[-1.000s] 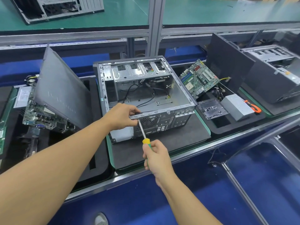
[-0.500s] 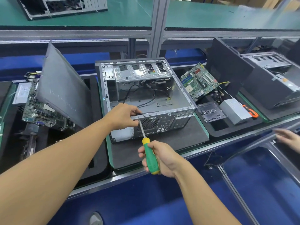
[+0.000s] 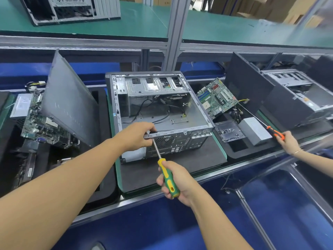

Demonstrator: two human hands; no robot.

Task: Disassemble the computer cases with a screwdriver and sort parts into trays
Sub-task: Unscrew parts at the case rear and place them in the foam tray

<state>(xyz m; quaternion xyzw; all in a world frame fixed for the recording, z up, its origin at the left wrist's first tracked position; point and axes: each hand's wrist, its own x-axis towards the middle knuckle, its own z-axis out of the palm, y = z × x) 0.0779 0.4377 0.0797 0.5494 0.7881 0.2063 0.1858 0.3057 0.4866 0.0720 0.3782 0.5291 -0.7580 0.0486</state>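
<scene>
1. Green-topped shelving [image 3: 144, 22] is being seen behind a long desk [image 3: 252, 165] that is carrying black foam trays; a spare case [image 3: 72, 9] is being kept on that shelf.
2. The open computer case [image 3: 162, 112] is being supported on its side by the middle tray [image 3: 144, 174], with its rear panel facing the person.
3. The near upper rim of the case is being gripped by the left grip [image 3: 137, 135], its fingers curled over the metal edge.
4. A green-and-yellow screwdriver [image 3: 168, 175] is being clasped by the right grip [image 3: 177, 183], all fingers wrapped round the handle. Its shaft is being angled up at the rear panel, just beneath the left grip.
5. A grey side panel [image 3: 70, 100] is being leant, tilted, over a circuit board [image 3: 41, 127] in the left tray [image 3: 106, 159].
6. Another motherboard [image 3: 216, 98], a clear parts box [image 3: 228, 131] and a grey power supply [image 3: 255, 131] are being held close together by the right tray [image 3: 252, 150].
7. An orange-handled screwdriver [image 3: 275, 133] is being held by another person's hand [image 3: 288, 143] at the right edge.
</scene>
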